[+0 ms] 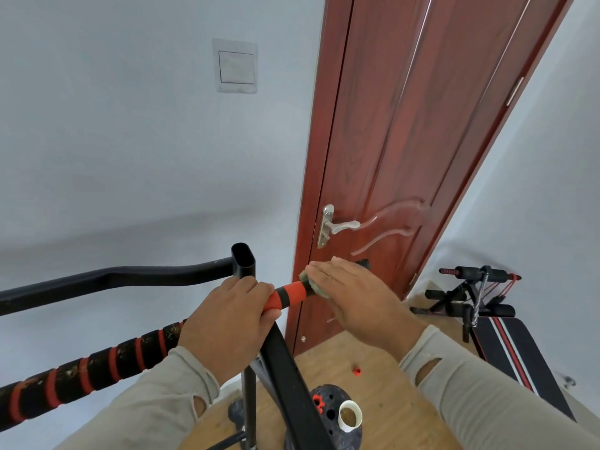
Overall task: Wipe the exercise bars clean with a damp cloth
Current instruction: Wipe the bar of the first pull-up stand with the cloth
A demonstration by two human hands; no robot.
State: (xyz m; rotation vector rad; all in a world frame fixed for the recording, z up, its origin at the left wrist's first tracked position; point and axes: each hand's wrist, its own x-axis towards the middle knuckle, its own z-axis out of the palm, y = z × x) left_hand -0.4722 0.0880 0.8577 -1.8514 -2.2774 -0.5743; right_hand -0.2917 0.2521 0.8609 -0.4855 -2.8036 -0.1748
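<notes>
A black exercise bar with red spiral bands (97,365) runs from the lower left up to a red and black end grip (290,292). My left hand (227,323) is closed around the bar just left of that grip. My right hand (354,293) lies flat, fingers together, pressing a greenish cloth (306,280) onto the bar's end; most of the cloth is hidden under the palm. A second plain black bar (130,277) runs behind and joins an upright black post (243,264).
A red-brown door (406,141) with a silver handle (341,225) stands just beyond the bar's end. A sit-up bench (506,336) is on the wooden floor at right. Below lie a black weight plate (328,417), a white cup-like tube (350,414) and a small red piece (356,371).
</notes>
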